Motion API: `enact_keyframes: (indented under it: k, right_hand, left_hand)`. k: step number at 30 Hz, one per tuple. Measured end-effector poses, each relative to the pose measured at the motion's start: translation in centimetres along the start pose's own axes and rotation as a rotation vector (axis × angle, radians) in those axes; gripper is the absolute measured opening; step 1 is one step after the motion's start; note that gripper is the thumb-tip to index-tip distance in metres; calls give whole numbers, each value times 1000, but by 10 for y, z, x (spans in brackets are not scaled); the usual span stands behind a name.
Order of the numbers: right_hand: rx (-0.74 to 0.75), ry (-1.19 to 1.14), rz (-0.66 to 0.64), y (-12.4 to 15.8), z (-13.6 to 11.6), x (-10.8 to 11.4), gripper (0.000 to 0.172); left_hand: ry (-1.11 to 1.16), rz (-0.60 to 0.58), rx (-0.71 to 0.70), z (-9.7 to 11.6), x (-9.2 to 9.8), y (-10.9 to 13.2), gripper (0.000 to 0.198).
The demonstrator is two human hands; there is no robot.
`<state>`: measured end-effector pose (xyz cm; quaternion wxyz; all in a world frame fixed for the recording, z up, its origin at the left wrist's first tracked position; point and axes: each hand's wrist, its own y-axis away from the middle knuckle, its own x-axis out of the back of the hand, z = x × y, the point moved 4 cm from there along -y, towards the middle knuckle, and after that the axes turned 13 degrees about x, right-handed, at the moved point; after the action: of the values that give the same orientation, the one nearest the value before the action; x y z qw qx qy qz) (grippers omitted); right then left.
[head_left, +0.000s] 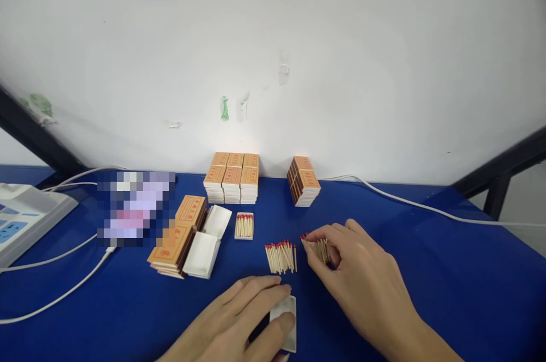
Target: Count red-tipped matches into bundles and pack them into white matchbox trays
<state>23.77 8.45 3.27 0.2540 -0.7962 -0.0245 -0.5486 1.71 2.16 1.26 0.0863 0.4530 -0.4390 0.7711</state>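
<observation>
A white wall (362, 66) backs the blue table (384, 208). The right hand (362, 279) clamps its fingers on matches (321, 250); at their seven o'clock, the left hand (241, 316), fingers apart, partly covers a tray (292, 306).

Matches (280, 258) of pale wood; left of them, matt cardboard trays (200, 254); beneath them, a smooth counter (384, 225).
</observation>
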Motion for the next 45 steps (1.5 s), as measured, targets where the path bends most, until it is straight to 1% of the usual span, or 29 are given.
enact_keyframes:
  k: [2, 4, 7, 9, 11, 14, 18, 19, 20, 25, 31, 36, 40, 42, 44, 45]
  right_hand:
    - [51, 92, 52, 4, -4, -1, 22]
    - [119, 189, 93, 6, -8, -1, 23]
    - [176, 219, 91, 7, -11, -1, 21]
    - [177, 202, 75, 7, -10, -1, 17]
    - [167, 194, 62, 7, -9, -2, 14]
    - [168, 191, 57, 8, -10, -3, 15]
    - [186, 190, 69, 10, -13, -4, 18]
    - [186, 188, 73, 10, -14, -4, 19]
    - [186, 186, 78, 10, -14, -3, 21]
    - [192, 187, 94, 10, -13, -2, 26]
    - [198, 200, 80, 11, -14, -2, 28]
    - [121, 132, 62, 12, -8, -1, 26]
    - [-9, -69, -19, 10, -2, -3, 22]
    - [-85, -190, -55, 9, -2, -6, 22]
    - [-143, -276, -75, 9, -5, -9, 24]
    - [-164, -301, -83, 9, -6, -10, 25]
  left_hand:
    - [-15, 50, 22, -1, -2, 4, 25]
    - [-46, 48, 54, -2, -5, 7, 33]
    - [-94, 48, 82, -3, -5, 11, 40]
    - [-112, 32, 98, -4, -5, 12, 43]
    - [-124, -13, 116, -6, -6, 13, 45]
    - [-131, -63, 138, -8, -5, 12, 46]
    - [-124, -125, 134, -7, -3, 10, 39]
    - [-125, -121, 128, -6, -3, 10, 40]
    - [-108, -61, 130, -6, -2, 11, 40]
    - [-121, -119, 153, -7, -10, 17, 42]
    - [-126, -127, 148, -8, -12, 18, 49]
    - [-143, -126, 133, -7, -6, 14, 50]
    - [-138, -196, 133, -5, 1, 5, 47]
    - [-137, -185, 136, -4, 2, 3, 45]
    - [-131, -126, 137, -3, 2, 3, 45]
    - [-131, -114, 138, -2, 1, 4, 45]
